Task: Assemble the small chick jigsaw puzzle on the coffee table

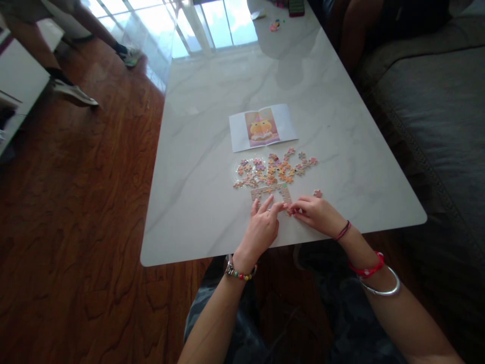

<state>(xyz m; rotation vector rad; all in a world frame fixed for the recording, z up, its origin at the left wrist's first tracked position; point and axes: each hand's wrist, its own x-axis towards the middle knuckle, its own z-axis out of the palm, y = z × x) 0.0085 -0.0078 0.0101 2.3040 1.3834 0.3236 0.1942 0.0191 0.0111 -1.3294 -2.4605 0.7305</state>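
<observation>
A partly joined jigsaw puzzle frame [268,190] lies flat near the table's front edge. My left hand [263,222] rests over it with fingers spread, the fingertips touching the joined pieces. At the frame's right lower corner, my right hand [312,212] pinches a small pinkish puzzle piece [290,212], partly hidden by the fingers. Just beyond the frame is a loose heap of puzzle pieces [278,169] in orange, pink and purple. One single pink piece [317,193] lies apart, above my right hand.
A creased picture sheet [263,126] lies behind the heap on the white marble-look table [197,202]. Small colourful items [276,25] sit at the far end. A grey sofa [435,101] runs along the right. Another person's legs [71,55] show at the upper left.
</observation>
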